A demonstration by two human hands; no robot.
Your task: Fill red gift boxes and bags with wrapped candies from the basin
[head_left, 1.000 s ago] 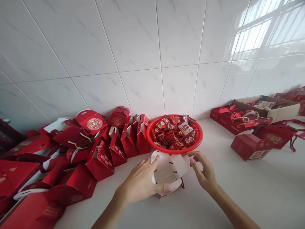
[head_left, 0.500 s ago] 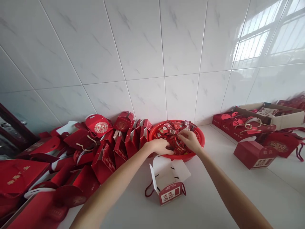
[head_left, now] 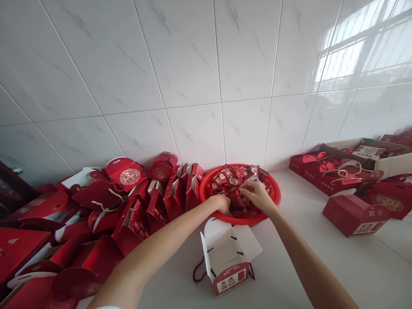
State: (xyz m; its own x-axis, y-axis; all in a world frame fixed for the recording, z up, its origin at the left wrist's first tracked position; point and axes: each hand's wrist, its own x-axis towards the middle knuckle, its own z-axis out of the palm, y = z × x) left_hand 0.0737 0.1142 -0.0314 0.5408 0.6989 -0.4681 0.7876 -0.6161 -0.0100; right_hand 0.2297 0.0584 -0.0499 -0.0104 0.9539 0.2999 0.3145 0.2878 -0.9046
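Note:
A red plastic basket stands against the wall, filled with small red wrapped packets. My left hand reaches into its front left part, fingers down among the packets and hidden from view. Over the middle right of the packets is my right hand, its fingers bent together; what they hold, if anything, is too small to make out. In front of the basket an open box, red outside and white inside, stands with its flaps spread and dark red cord handles at its sides.
Many red gift boxes crowd the left side, some with rope handles. To the right are a closed red box, a red bag-like box and a large carton with red items. A tiled wall runs behind.
My left hand has sunk deeper into the packets, its fingers now out of sight. My right hand has shifted only slightly. The camera view has moved a little.

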